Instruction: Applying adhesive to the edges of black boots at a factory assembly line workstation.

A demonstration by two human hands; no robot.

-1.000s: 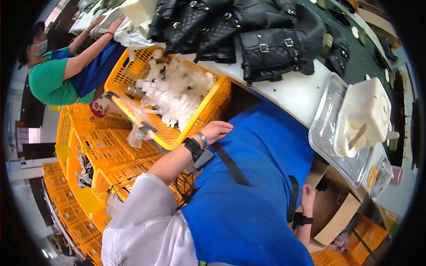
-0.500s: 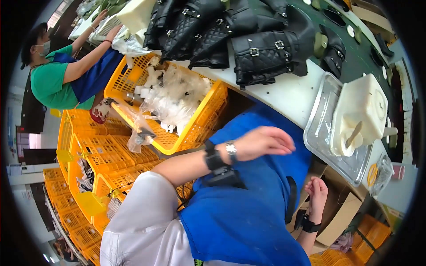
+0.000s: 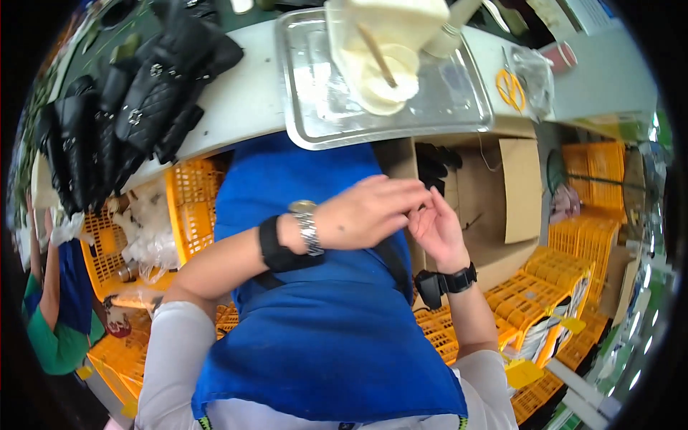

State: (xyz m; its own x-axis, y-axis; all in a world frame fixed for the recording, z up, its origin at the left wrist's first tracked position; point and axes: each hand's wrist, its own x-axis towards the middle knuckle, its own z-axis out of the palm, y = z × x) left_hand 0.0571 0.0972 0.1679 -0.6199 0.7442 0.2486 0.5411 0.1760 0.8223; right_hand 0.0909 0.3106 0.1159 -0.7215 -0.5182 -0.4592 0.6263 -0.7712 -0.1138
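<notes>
In front of the blue apron (image 3: 322, 322), my left hand (image 3: 369, 211) stretches its fingers to the right, back of the hand up. Its fingertips overlap the fingers of my right hand (image 3: 441, 229), which turns its palm up with fingers loosely bent. I see nothing held in either hand. Beyond them a metal tray (image 3: 308, 132) rests at the table's front edge. On it are a cream plastic container (image 3: 412, 21) and a cup of white paste (image 3: 398, 97) with a stick (image 3: 376, 54) standing in it. Black quilted boot uppers with buckles (image 3: 147, 107) are piled on the left.
Orange-handled scissors (image 3: 510, 92) and a clear plastic bag (image 3: 532, 75) lie right of the tray. An open cardboard box (image 3: 519, 190) stands below the table. Yellow crates (image 3: 195, 208) flank me on both sides. A co-worker in green (image 3: 54, 347) is at far left.
My view has swung right, bringing the tray to the front and the boot uppers to the left. My two hands, formerly apart, have come together over my lap.
</notes>
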